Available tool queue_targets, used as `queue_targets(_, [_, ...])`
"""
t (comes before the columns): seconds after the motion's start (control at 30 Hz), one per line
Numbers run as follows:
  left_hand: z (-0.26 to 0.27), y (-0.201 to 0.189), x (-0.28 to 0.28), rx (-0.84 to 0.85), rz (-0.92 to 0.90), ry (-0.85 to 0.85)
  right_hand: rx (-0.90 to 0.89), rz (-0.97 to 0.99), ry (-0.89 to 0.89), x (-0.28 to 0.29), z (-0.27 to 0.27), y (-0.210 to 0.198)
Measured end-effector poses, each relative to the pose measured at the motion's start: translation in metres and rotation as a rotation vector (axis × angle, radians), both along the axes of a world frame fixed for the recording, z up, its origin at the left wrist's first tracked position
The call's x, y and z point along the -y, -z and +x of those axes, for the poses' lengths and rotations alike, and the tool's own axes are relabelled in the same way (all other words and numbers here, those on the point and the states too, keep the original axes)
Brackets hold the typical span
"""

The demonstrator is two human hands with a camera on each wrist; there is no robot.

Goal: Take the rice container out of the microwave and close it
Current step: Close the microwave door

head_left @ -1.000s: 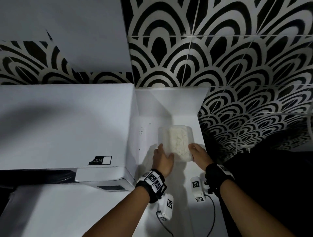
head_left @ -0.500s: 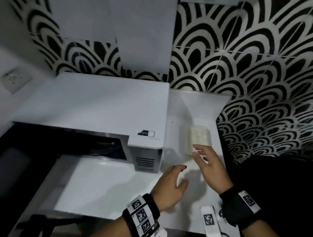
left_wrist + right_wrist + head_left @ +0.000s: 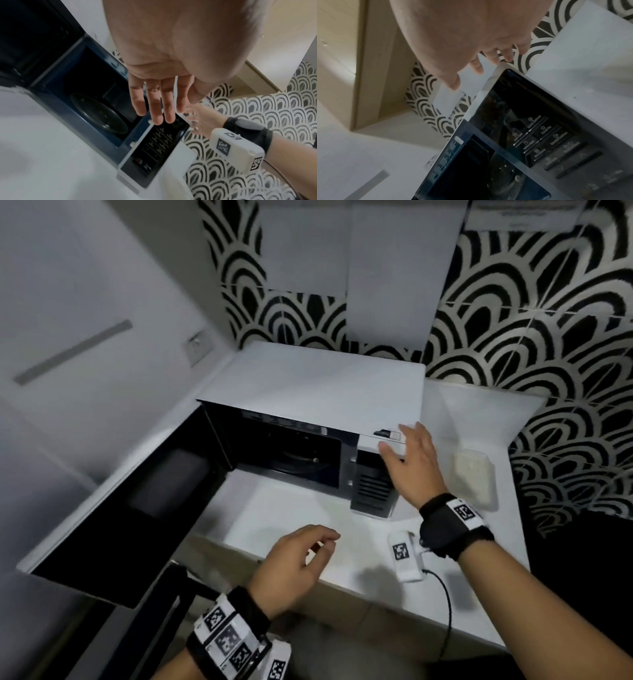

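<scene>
The clear rice container (image 3: pixel 474 479) sits on the white counter, right of the white microwave (image 3: pixel 322 392). The microwave's door (image 3: pixel 113 508) hangs wide open to the left, and its dark cavity (image 3: pixel 298 457) holds only the glass turntable (image 3: pixel 101 116). My right hand (image 3: pixel 407 460) hovers with spread fingers at the microwave's top right front corner, above the control panel (image 3: pixel 544 138); whether it touches is unclear. My left hand (image 3: pixel 301 556) floats loosely open over the counter in front of the microwave, holding nothing.
The counter (image 3: pixel 281 529) runs into a corner with black-and-white patterned tile (image 3: pixel 548 337) behind and to the right. A white cupboard front (image 3: pixel 68 320) with a bar handle (image 3: pixel 73 350) stands at the left. The open door juts out past the counter's front edge.
Both hands let go of the rice container and drew back from it. My right hand moved left to the microwave's front corner and my left hand dropped toward the counter front, while the view swung left.
</scene>
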State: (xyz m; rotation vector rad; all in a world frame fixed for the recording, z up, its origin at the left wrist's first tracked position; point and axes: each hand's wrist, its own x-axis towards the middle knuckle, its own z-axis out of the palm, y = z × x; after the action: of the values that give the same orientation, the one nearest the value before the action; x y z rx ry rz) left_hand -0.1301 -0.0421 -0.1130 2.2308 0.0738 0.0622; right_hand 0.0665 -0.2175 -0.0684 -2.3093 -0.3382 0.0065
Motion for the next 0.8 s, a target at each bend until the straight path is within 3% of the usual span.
queue_targets(0.2, [-0.046,-0.027,-0.068,0.138,0.027,-0.140,-0.212,0.140,0.253,-0.020,0.042,0.002])
queue_targets(0.37, [-0.086,-0.045,-0.137,0.211,0.103,-0.206,-0.205,0.166,0.475,-0.037,0.053,0.005])
queue_targets(0.57, [-0.135,-0.059,-0.239,0.323,0.333,-0.467,-0.209,0.164,0.544,-0.044,0.045,0.002])
queue_targets(0.63, [-0.151,-0.050,-0.276,0.265,0.297,-0.569,-0.204,0.172,0.566,-0.046,0.043,0.001])
queue_targets(0.8, [-0.164,-0.022,-0.312,-0.106,-0.100,-0.663,-0.224,0.225,0.595,-0.049,0.040,0.000])
